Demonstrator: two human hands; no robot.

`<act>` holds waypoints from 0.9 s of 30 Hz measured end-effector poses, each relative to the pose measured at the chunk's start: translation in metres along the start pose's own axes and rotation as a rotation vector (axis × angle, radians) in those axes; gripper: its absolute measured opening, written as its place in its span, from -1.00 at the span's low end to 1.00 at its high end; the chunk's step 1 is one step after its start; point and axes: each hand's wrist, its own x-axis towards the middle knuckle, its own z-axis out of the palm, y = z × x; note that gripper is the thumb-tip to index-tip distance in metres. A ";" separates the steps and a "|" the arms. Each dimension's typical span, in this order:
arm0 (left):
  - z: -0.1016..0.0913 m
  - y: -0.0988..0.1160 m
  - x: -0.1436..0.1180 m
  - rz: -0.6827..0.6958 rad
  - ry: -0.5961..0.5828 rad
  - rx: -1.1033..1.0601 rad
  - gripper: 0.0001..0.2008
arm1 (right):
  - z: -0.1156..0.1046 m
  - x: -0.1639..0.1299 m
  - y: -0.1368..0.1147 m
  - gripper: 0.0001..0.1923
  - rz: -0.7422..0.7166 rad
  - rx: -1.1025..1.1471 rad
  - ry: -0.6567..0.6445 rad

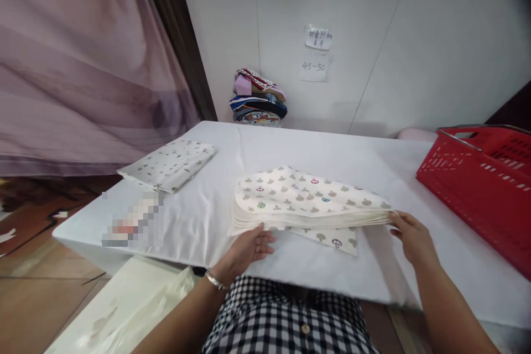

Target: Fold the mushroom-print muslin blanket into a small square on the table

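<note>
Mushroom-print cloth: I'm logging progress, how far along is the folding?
Done: one folded star-print cloth lies at the table's left. In hand: the mushroom-print cloth, partly folded, left hand and right hand at its edges. Left: a corner sticks out underneath, unfolded.

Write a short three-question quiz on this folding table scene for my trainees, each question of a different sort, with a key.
1. True or false: the red basket stands at the table's left edge.
2. Which cloth do both hands touch? A. the mushroom-print cloth B. the folded star-print cloth C. the pile of clothes by the wall
3. Fill in: the left hand wears a ____ at the wrist.

Key: 1 false, it stands at the right. 2 A; the right hand holds its right end. 3 bracelet.
</note>
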 end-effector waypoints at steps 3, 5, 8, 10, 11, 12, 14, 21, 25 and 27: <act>-0.006 0.011 -0.011 0.105 -0.009 0.195 -0.54 | -0.001 -0.015 0.008 -0.39 0.074 -0.026 -0.174; -0.010 0.022 -0.012 0.308 0.060 0.378 -0.57 | 0.005 -0.025 0.010 -0.30 0.098 -0.016 -0.234; -0.015 0.033 -0.004 0.736 0.313 0.784 -0.65 | 0.015 -0.034 -0.002 -0.41 0.100 0.075 -0.281; -0.017 0.034 0.006 0.989 0.415 1.065 -0.63 | 0.018 -0.037 -0.021 -0.56 0.026 0.232 -0.279; -0.018 0.033 0.012 1.076 0.420 1.185 -0.59 | 0.017 -0.038 -0.034 -0.61 -0.031 0.321 -0.272; -0.019 0.032 0.018 1.131 0.408 1.288 -0.55 | 0.016 -0.040 -0.047 -0.65 -0.097 0.404 -0.262; -0.020 0.029 0.028 1.149 0.399 1.427 -0.53 | 0.012 -0.045 -0.072 -0.68 -0.220 0.517 -0.248; -0.036 0.047 0.028 0.957 0.339 1.435 -0.76 | -0.001 -0.073 -0.088 -0.73 -0.303 0.360 -0.299; -0.049 0.079 0.004 0.810 0.461 1.272 -0.75 | -0.022 -0.082 -0.069 -0.71 -0.257 0.067 -0.415; -0.048 0.108 -0.006 0.887 0.577 1.178 -0.74 | -0.030 -0.079 -0.069 -0.69 -0.209 -0.003 -0.499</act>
